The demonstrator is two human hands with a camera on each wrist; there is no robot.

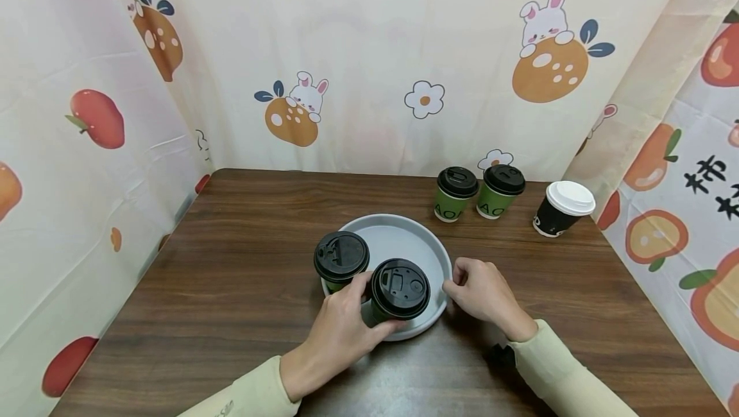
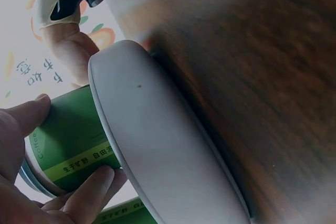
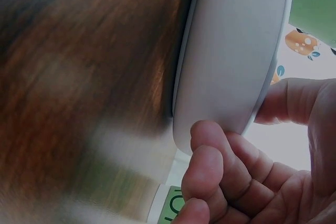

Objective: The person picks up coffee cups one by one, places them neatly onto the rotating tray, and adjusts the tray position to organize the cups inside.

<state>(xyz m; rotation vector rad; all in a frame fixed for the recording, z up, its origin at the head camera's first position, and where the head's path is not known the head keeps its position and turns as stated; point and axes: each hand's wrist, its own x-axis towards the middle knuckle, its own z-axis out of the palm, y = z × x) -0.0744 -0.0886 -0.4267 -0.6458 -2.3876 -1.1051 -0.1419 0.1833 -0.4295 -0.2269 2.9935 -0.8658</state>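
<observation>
A round grey tray (image 1: 404,236) lies on the brown wooden table. My left hand (image 1: 340,330) grips a green paper cup with a black lid (image 1: 401,287), thumb and fingers on opposite sides. In the left wrist view, the lower end of this green cup (image 2: 79,135) drops behind the tray's wall (image 2: 147,140). Just left of it, a second green cup with a black lid (image 1: 341,256) stands at the tray's left side. My right hand (image 1: 485,290) pinches the tray's right rim, thumb over the edge and fingers outside, as the right wrist view shows.
Two more green cups, one (image 1: 456,194) beside the other (image 1: 500,191), stand behind the tray to the right, both black-lidded. Farther right is a black cup with a white lid (image 1: 562,209). Printed cloth (image 1: 369,128) hangs behind the table and along both sides.
</observation>
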